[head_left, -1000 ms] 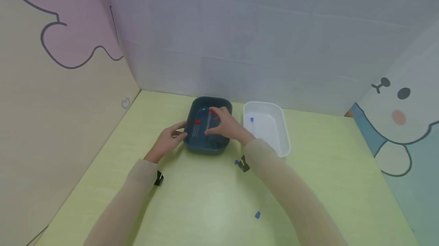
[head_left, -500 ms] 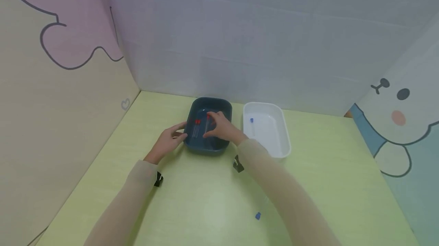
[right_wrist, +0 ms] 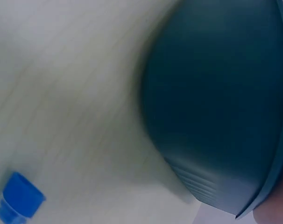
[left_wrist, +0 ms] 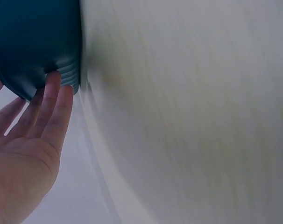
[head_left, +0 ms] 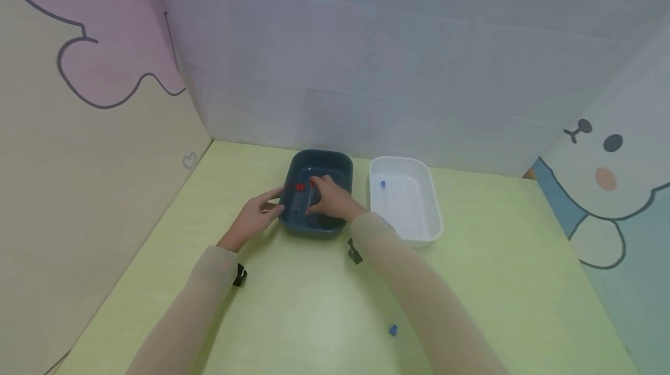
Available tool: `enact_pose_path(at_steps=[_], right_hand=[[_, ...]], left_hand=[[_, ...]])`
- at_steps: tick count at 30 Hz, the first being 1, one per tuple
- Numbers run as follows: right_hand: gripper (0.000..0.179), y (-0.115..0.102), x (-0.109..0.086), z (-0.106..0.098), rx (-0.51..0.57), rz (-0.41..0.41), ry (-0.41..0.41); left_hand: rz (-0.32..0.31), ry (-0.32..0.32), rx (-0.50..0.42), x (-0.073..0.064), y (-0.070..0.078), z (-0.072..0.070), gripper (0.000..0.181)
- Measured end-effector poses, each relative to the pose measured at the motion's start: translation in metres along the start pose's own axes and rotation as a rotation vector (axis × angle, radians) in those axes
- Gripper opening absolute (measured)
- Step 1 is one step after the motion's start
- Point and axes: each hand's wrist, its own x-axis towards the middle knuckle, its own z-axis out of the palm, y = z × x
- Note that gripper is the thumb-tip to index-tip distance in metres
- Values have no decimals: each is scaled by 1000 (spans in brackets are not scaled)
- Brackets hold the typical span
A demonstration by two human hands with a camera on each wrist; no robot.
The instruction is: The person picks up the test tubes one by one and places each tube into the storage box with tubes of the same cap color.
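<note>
My right hand (head_left: 332, 200) is inside the dark blue bin (head_left: 327, 160), pinching a red-capped clear tube (head_left: 312, 182) lengthwise, forefinger at the cap and thumb near the other end. Just left of it, two more red-capped tubes (head_left: 298, 195) lie side by side on the bin floor. My left hand (head_left: 253, 219) rests its fairly straight fingers against the bin's left side. In the left wrist view, those fingers (left_wrist: 52, 100) lie along the outer wall. The right wrist view shows mostly the bin's outer wall (right_wrist: 216, 93); the tube is hidden there.
A white bin (head_left: 426, 206) stands right of the dark one and holds a blue-capped tube (head_left: 383, 185). Another blue cap (head_left: 394, 330) lies on the table nearer me, partly beside my right sleeve. Printed walls border the table at the back and sides.
My right hand has moved left and slightly toward me with the red-capped tube, closer to the other two. My right sleeve now covers a blue cap seen earlier. The left hand stays put.
</note>
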Motion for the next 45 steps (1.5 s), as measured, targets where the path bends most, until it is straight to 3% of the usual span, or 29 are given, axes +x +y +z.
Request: enact_pose_path(at_steps=[14,26,35,45], right_hand=[[94,-5,6,0,32,16,-24],[93,3,12,8,-64,16,-18],[95,3,14,17,-148,1,11],[89,3,17,15,-23,-57,96]], left_hand=[[24,4,22,4,-5,-2,56],[55,7,23,-1,1,2,55],[63,-8,29,0,-2,0,56],[51,-16,42,0,2,-2,56]])
